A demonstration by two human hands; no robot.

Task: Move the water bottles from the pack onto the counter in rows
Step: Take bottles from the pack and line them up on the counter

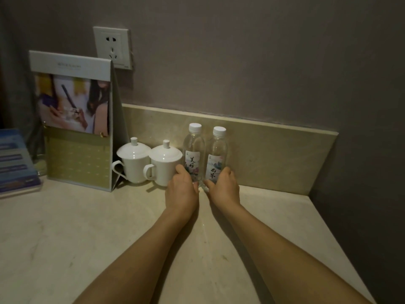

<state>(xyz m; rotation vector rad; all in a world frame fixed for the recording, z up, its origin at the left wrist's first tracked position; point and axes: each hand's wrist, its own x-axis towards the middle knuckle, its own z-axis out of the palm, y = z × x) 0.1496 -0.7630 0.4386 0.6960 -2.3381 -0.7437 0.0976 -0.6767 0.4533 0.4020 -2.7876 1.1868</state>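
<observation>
Two bottles point(205, 154) are seen upright at the centre of the frame, side by side and nearly touching, close to the backsplash point(274, 150) on the pale counter point(87, 227). At the far left edge a blue booklet point(15, 161) is laid on the counter, and just right of it a standing card holder point(76, 119) is set below a wall socket point(112, 47) in the upper left. Two lidded white cups point(151, 163) are placed next, handles turned left, the right one just beside the left bottle. The left hand point(180, 189) is curled around the base of the left bottle point(194, 152), and the right hand point(223, 187) is wrapped likewise around the base of the right bottle point(217, 156); both bottles are gripped low, with caps and labels left visible. Both forearms are stretched in from the lower edge.
</observation>
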